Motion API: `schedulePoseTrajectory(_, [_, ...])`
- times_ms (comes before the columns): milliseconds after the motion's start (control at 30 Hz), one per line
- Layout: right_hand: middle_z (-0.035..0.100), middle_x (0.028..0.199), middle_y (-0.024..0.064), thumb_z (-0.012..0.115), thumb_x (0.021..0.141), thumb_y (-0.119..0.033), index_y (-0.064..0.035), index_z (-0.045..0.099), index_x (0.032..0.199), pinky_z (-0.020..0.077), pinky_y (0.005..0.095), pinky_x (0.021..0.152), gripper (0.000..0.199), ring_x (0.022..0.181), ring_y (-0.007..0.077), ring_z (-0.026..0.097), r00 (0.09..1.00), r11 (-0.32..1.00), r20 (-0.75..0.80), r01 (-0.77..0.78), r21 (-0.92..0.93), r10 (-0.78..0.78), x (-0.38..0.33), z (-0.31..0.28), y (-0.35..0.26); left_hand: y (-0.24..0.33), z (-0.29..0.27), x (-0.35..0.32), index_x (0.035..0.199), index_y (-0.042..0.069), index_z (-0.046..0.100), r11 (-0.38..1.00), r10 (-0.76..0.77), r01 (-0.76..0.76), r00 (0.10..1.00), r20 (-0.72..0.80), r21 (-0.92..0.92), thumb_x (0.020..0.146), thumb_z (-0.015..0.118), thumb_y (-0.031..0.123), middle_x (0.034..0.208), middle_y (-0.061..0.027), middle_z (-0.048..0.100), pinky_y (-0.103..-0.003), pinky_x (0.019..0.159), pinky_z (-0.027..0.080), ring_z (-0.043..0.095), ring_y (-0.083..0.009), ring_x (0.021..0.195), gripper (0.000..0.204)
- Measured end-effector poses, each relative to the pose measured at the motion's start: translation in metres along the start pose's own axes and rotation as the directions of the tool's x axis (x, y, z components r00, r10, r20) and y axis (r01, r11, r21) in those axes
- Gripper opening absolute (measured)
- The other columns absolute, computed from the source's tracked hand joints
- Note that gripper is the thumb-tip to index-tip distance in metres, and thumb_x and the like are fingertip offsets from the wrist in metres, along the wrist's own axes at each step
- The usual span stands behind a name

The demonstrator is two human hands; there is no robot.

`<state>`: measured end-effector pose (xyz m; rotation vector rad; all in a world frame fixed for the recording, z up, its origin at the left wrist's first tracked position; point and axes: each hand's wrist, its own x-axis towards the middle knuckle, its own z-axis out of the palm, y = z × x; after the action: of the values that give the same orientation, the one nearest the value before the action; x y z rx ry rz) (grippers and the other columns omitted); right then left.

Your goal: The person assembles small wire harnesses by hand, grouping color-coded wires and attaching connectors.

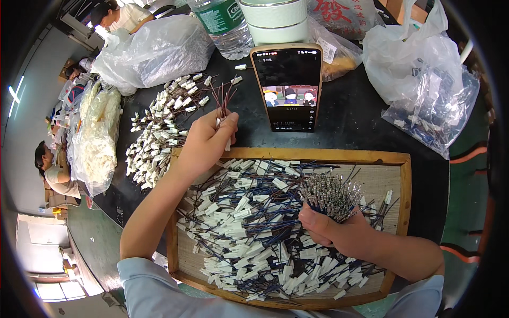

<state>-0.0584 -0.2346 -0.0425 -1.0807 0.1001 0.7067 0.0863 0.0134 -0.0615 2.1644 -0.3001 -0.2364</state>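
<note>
My left hand (211, 137) is closed on a few thin dark-red wires (225, 96), raised past the far left corner of a wood-framed tray (297, 153). A white connector pokes out below its fingers. In my right hand (331, 228), above the tray's right half, is a thick bundle of dark wires with metal terminals (331, 193) facing up. White connectors with dark blue wires (238, 212) lie heaped in the tray. Beyond my left forearm, a pile of white connectors with brown wires (159, 132) rests on the black table.
A phone (289, 90) stands upright behind the tray. Farther back are a water bottle (221, 26), a pale green container (273, 24) and plastic bags (154, 53). Another bag (424, 85) sits at the right edge. Other people (55, 169) sit at the left and far side.
</note>
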Motion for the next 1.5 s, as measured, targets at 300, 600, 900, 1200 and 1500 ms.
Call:
schedulePoseTrajectory(300, [0.059,0.082,-0.0055,0.061,0.09,-0.013,-0.0064,0.059,0.1,0.043,0.0192,0.063,0.012,0.073,0.0014,0.05,0.999,1.0,0.023,0.027,0.005,-0.027,0.0,-0.001,0.002,0.003,-0.006,0.008,0.086,0.005,0.052,0.926,-0.164,0.162,0.986,0.022,-0.341,0.095,0.051,0.032,0.064,-0.0006,0.053,-0.024,0.05,0.042,0.052,-0.0099,0.055,0.028])
schedulePoseTrajectory(600, [0.06,0.087,-0.0028,0.062,0.09,-0.017,-0.0055,0.059,0.102,0.0444,0.0214,0.067,0.017,0.078,0.0035,0.052,1.0,1.0,-0.007,0.028,0.001,-0.028,-0.001,0.002,-0.001,0.006,-0.008,0.013,0.087,0.007,0.05,0.892,-0.208,0.208,0.977,0.044,-0.402,0.095,0.05,0.034,0.062,-0.001,0.049,-0.022,0.042,0.035,0.045,-0.0099,0.047,0.028])
schedulePoseTrajectory(900, [0.061,0.095,0.0006,0.064,0.088,-0.017,-0.0038,0.058,0.107,0.0454,0.0229,0.072,0.024,0.085,0.0057,0.053,1.0,0.999,-0.023,-0.015,-0.035,0.015,-0.002,0.003,-0.002,0.025,-0.01,0.004,0.087,0.008,0.047,0.752,-0.252,0.123,0.961,-0.111,-0.648,0.096,0.047,0.035,0.057,-0.0006,0.046,-0.021,0.032,0.023,0.034,-0.0075,0.036,0.028])
schedulePoseTrajectory(1200, [0.066,0.075,0.0062,0.076,0.076,-0.015,-0.0013,0.064,0.085,0.0479,0.0257,0.056,0.02,0.06,0.0129,0.061,0.82,0.627,0.286,0.566,-0.536,-0.496,-0.003,0.002,0.001,0.13,0.043,-0.079,0.085,0.012,0.041,0.547,-0.111,0.159,0.987,0.117,-0.822,0.099,0.034,0.038,0.057,-0.0001,0.041,-0.022,0.03,0.022,0.031,-0.008,0.034,0.03])
schedulePoseTrajectory(1500, [0.064,0.077,0.0069,0.071,0.056,-0.007,-0.0071,0.064,0.093,0.0484,0.0318,0.056,0.038,0.066,0.0256,0.063,0.608,0.328,0.493,0.774,-0.541,-0.623,-0.009,-0.006,0.01,0.141,0.065,-0.106,0.087,0.009,0.043,0.269,-0.209,0.187,0.969,0.132,-0.945,0.098,0.04,0.038,0.06,-0.0052,0.047,-0.024,0.033,0.029,0.041,-0.0119,0.037,0.031])
